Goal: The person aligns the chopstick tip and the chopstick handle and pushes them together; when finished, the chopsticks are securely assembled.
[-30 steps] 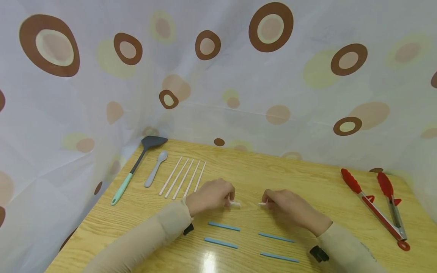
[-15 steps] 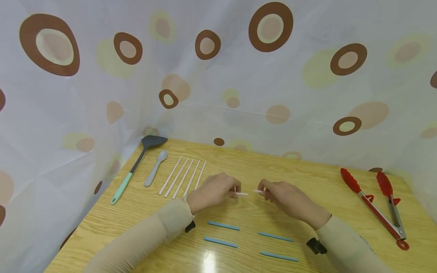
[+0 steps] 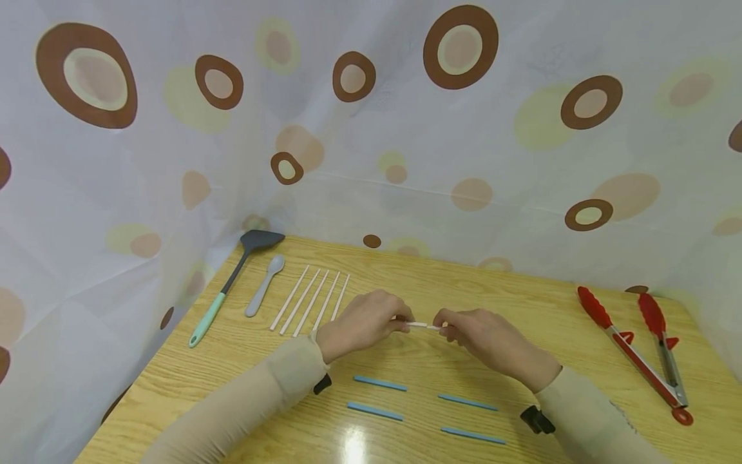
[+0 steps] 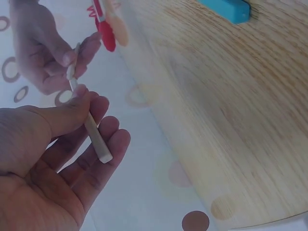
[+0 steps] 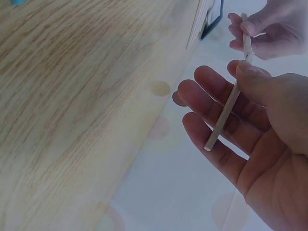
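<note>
Above the middle of the table my left hand [image 3: 368, 323] pinches a white stick piece [image 4: 97, 140] between thumb and fingers. Its thick squared end lies across the other fingers in the left wrist view. Opposite it, my right hand [image 3: 495, 341] pinches a thinner white stick piece [image 5: 222, 120]. The two pieces lie in one line with their inner ends together; whether one sits inside the other cannot be told. Below the hands, two blue stick pieces [image 3: 380, 383] lie at left and two more blue stick pieces [image 3: 467, 403] at right.
Several white sticks [image 3: 303, 303] lie side by side left of my left hand. Further left are a grey spoon [image 3: 265, 285] and a dark turner [image 3: 232, 277] with a mint handle. Red-tipped tongs [image 3: 637, 361] lie at far right. A patterned curtain [image 3: 406, 129] hangs behind the table [image 3: 475, 290].
Both hands have risen and come towards each other. The white pieces were apart with a gap between them; now their ends are together. The blue pieces have not moved.
</note>
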Available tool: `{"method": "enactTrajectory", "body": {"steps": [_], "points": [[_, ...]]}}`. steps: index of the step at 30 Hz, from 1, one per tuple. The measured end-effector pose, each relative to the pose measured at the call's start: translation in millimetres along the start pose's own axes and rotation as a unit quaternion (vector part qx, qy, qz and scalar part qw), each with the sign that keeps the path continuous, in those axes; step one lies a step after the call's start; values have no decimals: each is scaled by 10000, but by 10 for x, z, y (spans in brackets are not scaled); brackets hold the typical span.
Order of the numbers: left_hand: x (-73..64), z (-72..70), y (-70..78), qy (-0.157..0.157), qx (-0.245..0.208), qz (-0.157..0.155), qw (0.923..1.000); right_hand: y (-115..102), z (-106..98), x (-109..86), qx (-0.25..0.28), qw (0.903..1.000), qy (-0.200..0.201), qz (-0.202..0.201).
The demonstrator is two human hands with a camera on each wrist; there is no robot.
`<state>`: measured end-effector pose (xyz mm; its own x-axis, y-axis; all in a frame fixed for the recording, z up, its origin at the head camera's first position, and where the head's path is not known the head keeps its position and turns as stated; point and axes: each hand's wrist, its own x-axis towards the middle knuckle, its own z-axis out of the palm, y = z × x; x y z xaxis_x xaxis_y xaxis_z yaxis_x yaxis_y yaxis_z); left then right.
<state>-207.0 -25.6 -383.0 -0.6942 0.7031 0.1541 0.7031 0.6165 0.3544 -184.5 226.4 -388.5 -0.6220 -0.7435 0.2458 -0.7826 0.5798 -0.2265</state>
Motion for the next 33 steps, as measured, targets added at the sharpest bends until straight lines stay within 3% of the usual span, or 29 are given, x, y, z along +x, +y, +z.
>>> {"method": "enactTrajectory", "body": {"steps": [11, 21, 28, 33], "points": [[-3, 49, -16, 25, -186, -20, 9998, -10, -7, -18, -60, 9999, 129, -13], [-10, 60, -3, 26, -221, 100, 9997, -13, 20, -36, -31, 9999, -1, 97], [-23, 68, 13, 78, 109, 268, 9995, -35, 20, -35, -72, 9996, -61, 264], [-20, 66, 28, 183, 525, 447, 9975, -41, 22, -16, -308, 9993, 126, 139]]}}
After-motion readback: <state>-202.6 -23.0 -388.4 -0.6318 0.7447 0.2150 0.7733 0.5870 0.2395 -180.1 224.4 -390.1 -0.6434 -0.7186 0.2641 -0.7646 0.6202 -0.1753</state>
